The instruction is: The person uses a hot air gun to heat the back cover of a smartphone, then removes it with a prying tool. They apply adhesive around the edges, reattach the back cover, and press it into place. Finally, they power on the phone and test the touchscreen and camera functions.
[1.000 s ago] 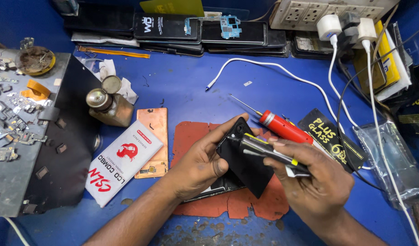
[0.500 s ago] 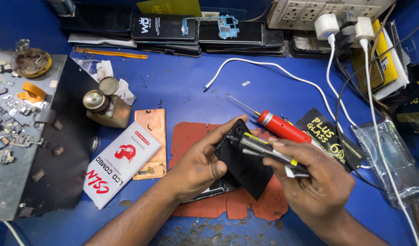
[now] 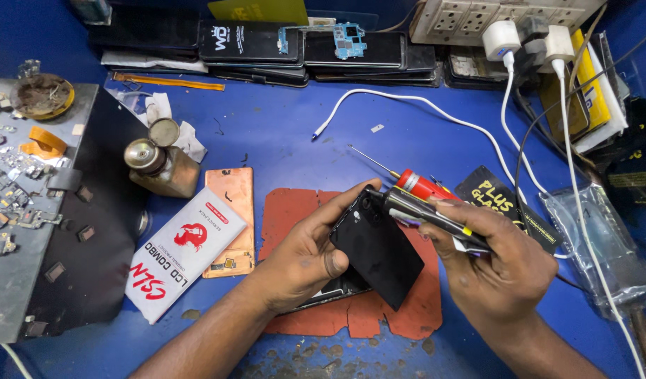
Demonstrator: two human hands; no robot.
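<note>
My left hand grips a black phone by its left edge and tilts it up above a worn orange mat. My right hand holds a dark pen-like tool with a yellow band, its tip resting at the phone's top corner. A red-handled screwdriver lies on the blue bench just behind the two hands, its thin shaft pointing away to the upper left.
A white flat package and a copper-coloured phone frame lie left of the mat. A small metal-capped bottle stands further left, by a grey tray of small parts. Phones stack at the back; chargers and white cables at right.
Both hands keep their hold; the view shifts slightly, and the phone and tool stay nearly where they were.
</note>
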